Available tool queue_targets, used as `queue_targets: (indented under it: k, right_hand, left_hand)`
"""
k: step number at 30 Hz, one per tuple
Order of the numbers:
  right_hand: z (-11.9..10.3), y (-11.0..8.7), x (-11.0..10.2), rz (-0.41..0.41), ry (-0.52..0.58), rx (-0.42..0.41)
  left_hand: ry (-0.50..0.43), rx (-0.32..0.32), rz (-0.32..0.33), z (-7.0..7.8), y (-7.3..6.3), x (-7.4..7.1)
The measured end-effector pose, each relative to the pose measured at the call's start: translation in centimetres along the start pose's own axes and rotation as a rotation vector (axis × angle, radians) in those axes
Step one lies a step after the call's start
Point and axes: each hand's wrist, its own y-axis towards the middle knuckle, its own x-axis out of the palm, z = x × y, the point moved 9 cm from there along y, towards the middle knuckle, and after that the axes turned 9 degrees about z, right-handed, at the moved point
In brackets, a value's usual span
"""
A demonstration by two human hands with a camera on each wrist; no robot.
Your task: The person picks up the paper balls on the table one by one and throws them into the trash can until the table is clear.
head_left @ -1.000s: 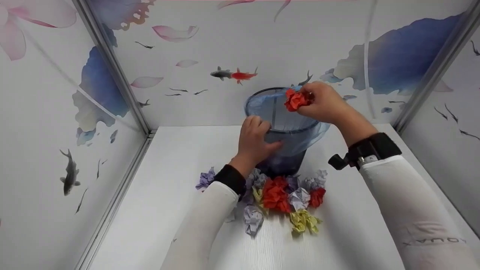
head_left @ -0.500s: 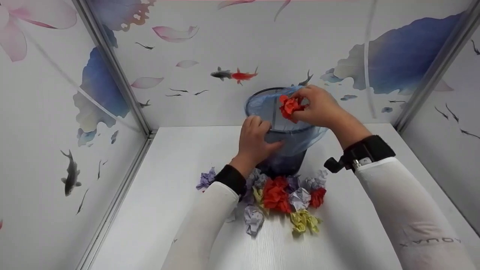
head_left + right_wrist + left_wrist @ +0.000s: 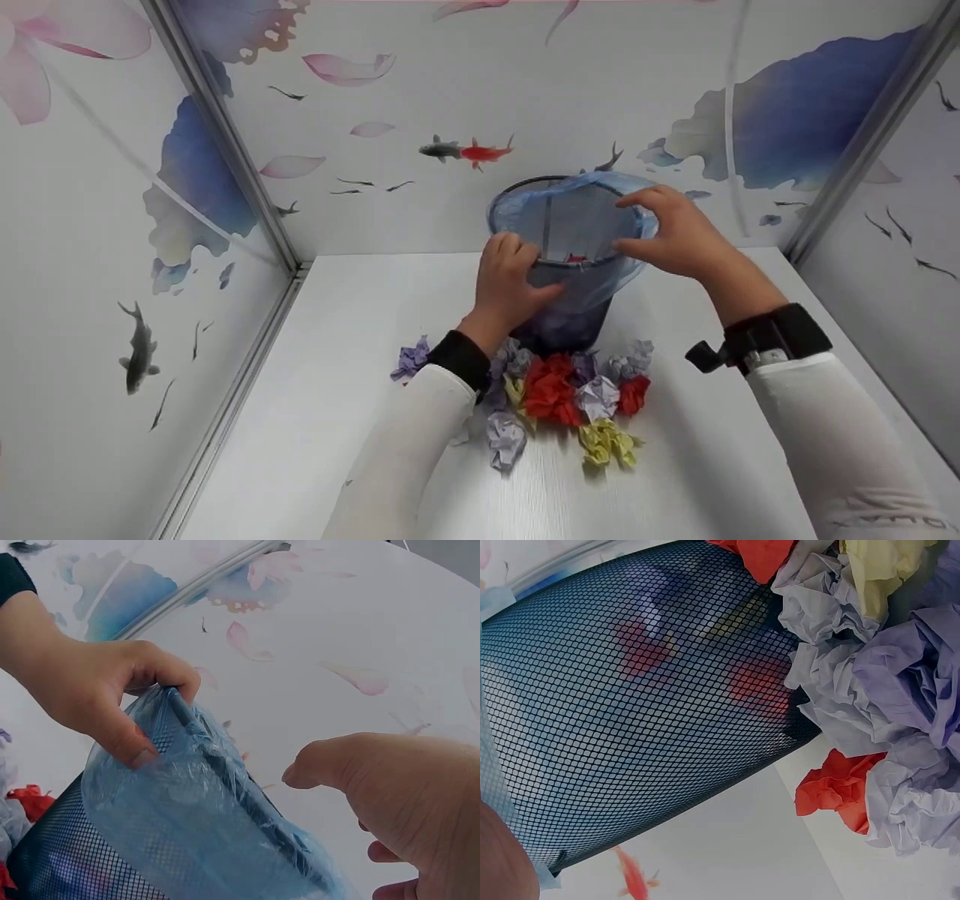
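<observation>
A dark mesh wastebasket [image 3: 564, 330] stands upright, lined with a thin blue plastic bag [image 3: 592, 289] folded over its rim. My left hand [image 3: 510, 281] grips the near left rim; in the right wrist view its thumb lies outside the bag and its fingers curl over the edge. At the right side of the rim, my right hand [image 3: 675, 236] is spread with nothing between thumb and fingers. A bit of red crumpled paper [image 3: 576, 259] shows inside the basket. Through the mesh in the left wrist view, more coloured paper [image 3: 759, 682] appears, blurred.
Crumpled paper balls lie in front of the basket: a large red ball [image 3: 553, 390], a yellow ball [image 3: 606, 441], a white ball [image 3: 506, 439] and several others. A purple ball [image 3: 410, 360] lies left. A patterned wall [image 3: 375, 202] rises behind the white table [image 3: 345, 300].
My right hand has let go of the red paper ball, which dropped into the basket. The hand then opened and drew back to the right. My left hand stayed on the rim.
</observation>
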Motion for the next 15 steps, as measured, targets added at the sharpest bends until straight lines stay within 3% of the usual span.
queue_targets:
  k: [8,11,15]
  right_hand:
    - [4.0,-4.0,-0.8,0.158,0.013,0.094]
    - [5.7,-5.3,0.0,0.187,0.011,0.143]
    - [7.6,-6.8,2.4,0.158,-0.015,0.198]
  left_hand:
    - [-0.014,-0.011,-0.008,-0.1,0.0,0.0]
    - [-0.010,-0.008,-0.001,0.0,0.0,-0.1]
    - [-0.009,0.000,0.010,0.0,0.0,0.0]
